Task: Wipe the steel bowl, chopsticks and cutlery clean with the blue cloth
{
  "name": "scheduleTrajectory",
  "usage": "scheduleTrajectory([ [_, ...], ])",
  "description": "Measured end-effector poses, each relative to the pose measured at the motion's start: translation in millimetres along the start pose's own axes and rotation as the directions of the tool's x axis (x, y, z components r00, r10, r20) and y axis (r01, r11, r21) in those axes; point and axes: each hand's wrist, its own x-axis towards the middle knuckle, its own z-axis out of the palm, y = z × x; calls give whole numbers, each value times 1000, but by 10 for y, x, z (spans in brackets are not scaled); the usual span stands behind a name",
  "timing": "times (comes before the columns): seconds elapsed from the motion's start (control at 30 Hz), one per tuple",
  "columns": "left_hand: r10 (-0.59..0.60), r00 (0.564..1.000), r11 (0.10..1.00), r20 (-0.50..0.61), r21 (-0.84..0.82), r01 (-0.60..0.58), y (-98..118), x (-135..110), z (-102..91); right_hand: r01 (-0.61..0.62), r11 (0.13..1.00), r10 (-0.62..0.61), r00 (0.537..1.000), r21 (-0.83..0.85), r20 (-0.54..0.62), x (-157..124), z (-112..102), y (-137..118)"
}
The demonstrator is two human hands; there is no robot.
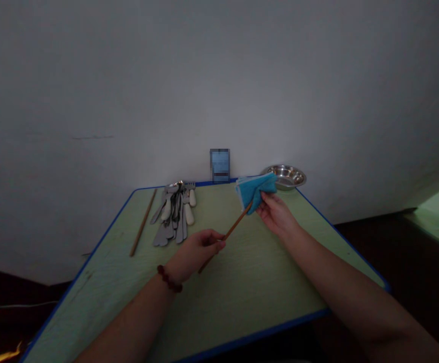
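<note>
My left hand (200,249), with a dark red bead bracelet at the wrist, pinches a brown wooden chopstick (235,223) partway along its length. The chopstick slants up to the right, and its far end disappears into a folded blue cloth (255,190). Gripping that cloth around the stick is my right hand (276,212), fingers closed. Left of my hands lies a heap of cutlery (174,214) with grey and cream handles, some forks among it. Another wooden chopstick (143,224) rests on the table farther left.
A shiny metal bowl (288,176) stands at the table's back right, behind the cloth. A phone-like screen (220,166), blurred out, leans upright against the white wall (219,75). The pale green table (250,302) has a blue edge.
</note>
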Motion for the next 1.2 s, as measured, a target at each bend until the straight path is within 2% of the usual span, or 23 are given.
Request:
scheduleTrajectory([
  [0.4,27,999,1000,-18,14,-27,8,5,5,1,1000,0,999,-24,37,-19,0,28],
  [0.83,23,1000,1000,-13,-4,-23,53,1,14,-44,999,44,999,-10,26,-51,26,56],
  [1.2,27,1000,999,-7,-29,-27,64,-14,8,-1,1000,2,999,-17,35,-35,15,23],
])
